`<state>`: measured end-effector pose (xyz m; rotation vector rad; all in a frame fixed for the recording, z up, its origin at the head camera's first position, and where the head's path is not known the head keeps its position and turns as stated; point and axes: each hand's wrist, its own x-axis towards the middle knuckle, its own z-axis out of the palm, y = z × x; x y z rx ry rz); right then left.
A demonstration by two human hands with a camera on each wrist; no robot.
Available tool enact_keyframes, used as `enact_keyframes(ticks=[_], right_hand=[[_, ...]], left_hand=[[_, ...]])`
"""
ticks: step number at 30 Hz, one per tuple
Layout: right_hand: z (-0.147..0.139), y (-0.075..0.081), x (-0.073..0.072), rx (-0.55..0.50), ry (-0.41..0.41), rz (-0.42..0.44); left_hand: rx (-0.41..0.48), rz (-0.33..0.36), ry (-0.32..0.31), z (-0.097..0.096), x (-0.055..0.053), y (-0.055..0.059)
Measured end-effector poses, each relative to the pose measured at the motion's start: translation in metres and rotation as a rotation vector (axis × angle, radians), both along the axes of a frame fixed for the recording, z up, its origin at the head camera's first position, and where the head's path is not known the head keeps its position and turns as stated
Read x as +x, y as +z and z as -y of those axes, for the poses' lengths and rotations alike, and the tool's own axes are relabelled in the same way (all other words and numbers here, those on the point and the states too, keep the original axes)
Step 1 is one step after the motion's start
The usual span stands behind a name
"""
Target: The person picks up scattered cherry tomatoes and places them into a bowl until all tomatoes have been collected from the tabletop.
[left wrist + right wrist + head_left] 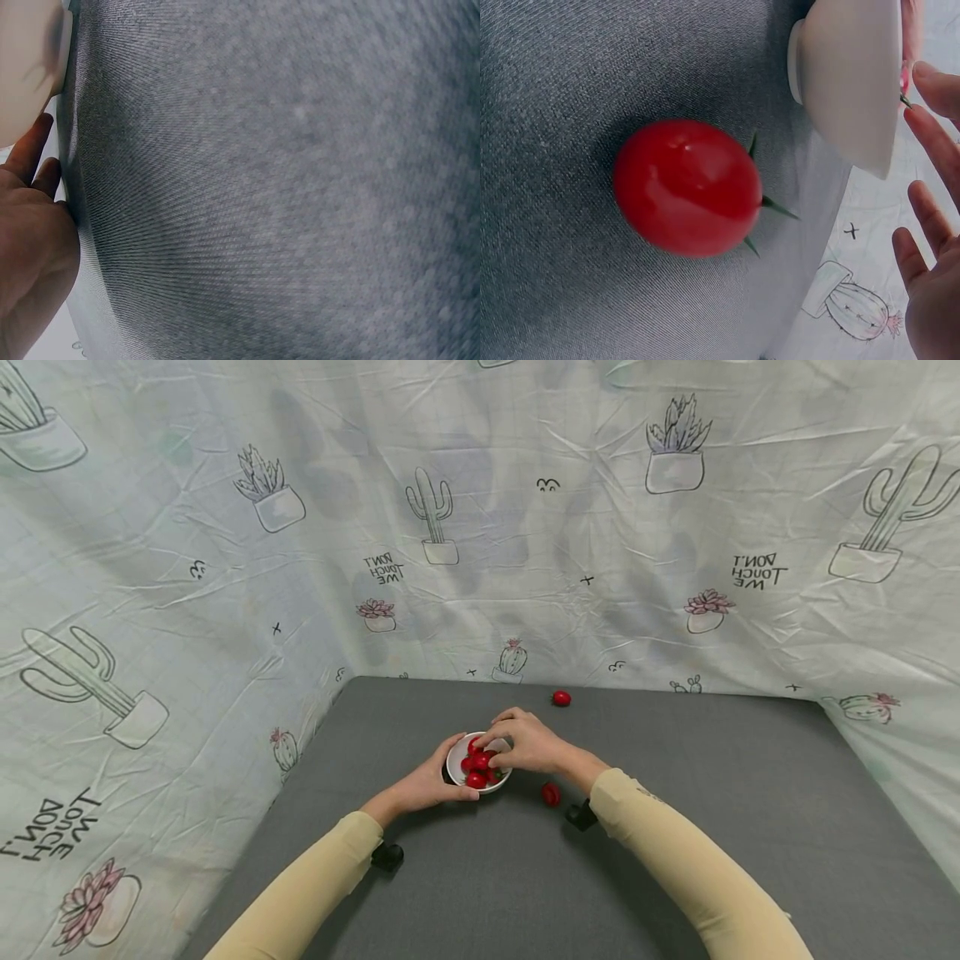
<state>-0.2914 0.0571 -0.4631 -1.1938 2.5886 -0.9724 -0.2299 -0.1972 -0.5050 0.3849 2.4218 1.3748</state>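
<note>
The left hand point(423, 787) cups the white bowl point(456, 760) from its left, thumb along the near side. The right hand point(527, 745) arches palm-down over the rim, fingertips among the cherry tomatoes point(476, 781) inside; whether they pinch one, I cannot tell.

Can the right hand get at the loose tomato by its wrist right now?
Likely yes: the tomato lies apart from the bowl with nothing seen covering it, though the right hand would first have to leave the bowl.
</note>
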Motion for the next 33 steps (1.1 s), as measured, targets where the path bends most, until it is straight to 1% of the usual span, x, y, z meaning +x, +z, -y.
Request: enact_keyframes(ticks=[7, 14, 22, 33], right_hand=[[-0.012, 0.008, 0.002, -0.038, 0.007, 0.010], [-0.028, 0.016, 0.004, -0.048, 0.040, -0.059], [-0.049, 0.021, 0.007, -0.050, 0.017, -0.042], [-0.076, 0.022, 0.010, -0.021, -0.010, -0.027]], left_hand=[[-0.003, 0.006, 0.003, -0.001, -0.001, -0.002], [-0.016, 0.003, 0.016, -0.002, 0.000, 0.000], [-0.016, -0.006, 0.035, -0.003, 0.001, 0.000], [0.008, -0.015, 0.029, -0.003, 0.000, -0.001]])
